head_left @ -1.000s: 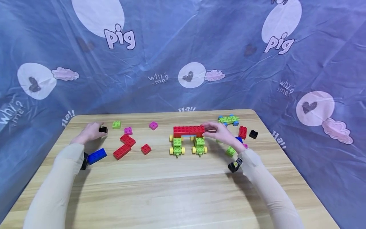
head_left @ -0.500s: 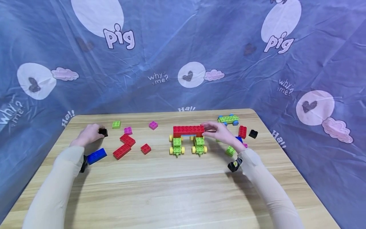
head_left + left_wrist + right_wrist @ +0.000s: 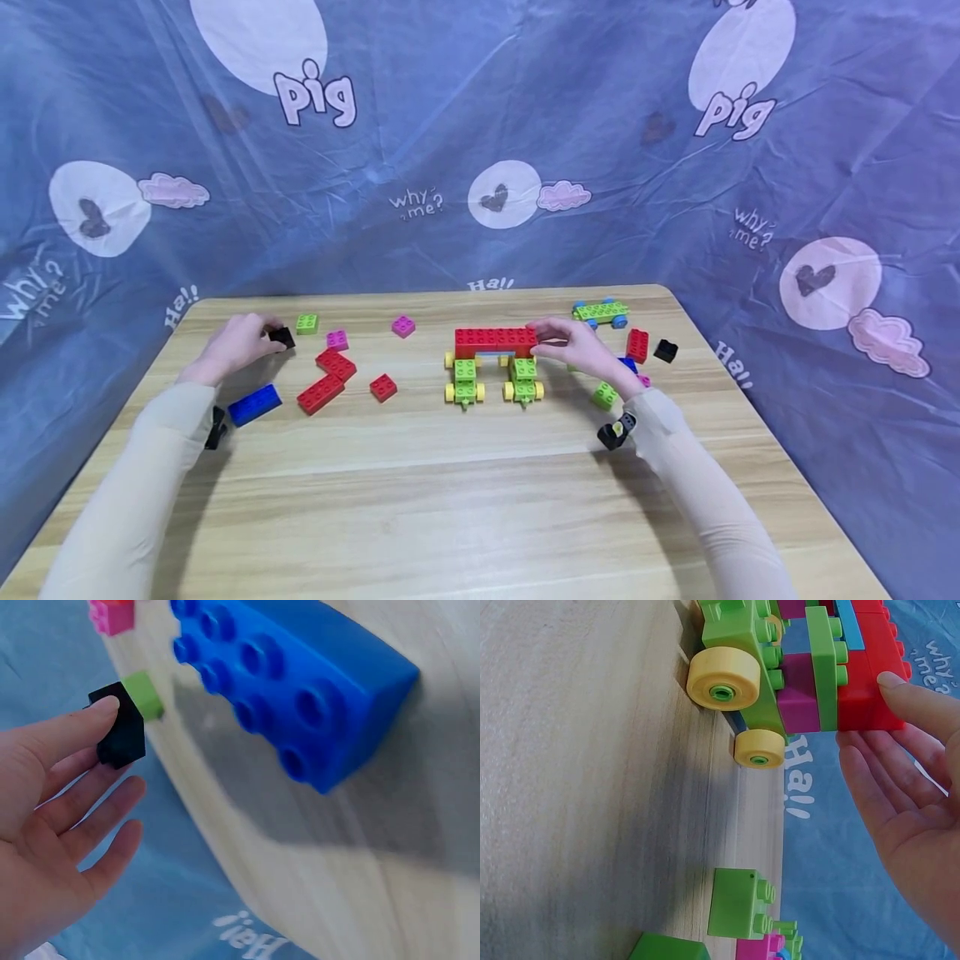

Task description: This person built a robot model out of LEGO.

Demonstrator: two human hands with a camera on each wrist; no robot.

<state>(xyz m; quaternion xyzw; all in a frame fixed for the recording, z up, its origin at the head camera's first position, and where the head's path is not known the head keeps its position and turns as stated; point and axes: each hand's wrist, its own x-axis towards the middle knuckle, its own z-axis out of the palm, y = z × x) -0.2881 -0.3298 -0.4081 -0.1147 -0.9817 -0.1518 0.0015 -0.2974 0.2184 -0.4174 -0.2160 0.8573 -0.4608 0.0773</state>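
Between thumb and fingers, my left hand (image 3: 238, 343) pinches a small black toy brick (image 3: 120, 727) at the table's far left. Beyond it lies a green brick (image 3: 307, 324), and the long blue brick (image 3: 255, 405) is nearer my wrist. My right hand (image 3: 573, 346) touches the right end of a red brick row (image 3: 495, 340), thumb on the studded side and fingers at the end face in the right wrist view. That row tops a build of stacked green, purple and blue bricks, standing on two green wheeled bases (image 3: 742, 675) with yellow wheels.
Red bricks (image 3: 321, 394) and pink bricks (image 3: 403, 326) lie left of the build. To the right are a green car base (image 3: 600, 312) with blue wheels, a red brick (image 3: 637, 345), a black brick (image 3: 665, 350) and a green brick (image 3: 604, 396). A printed blue cloth hangs behind.
My left hand has shifted slightly right and away from me, with the black brick in its fingers. The right hand stays at the end of the red row.
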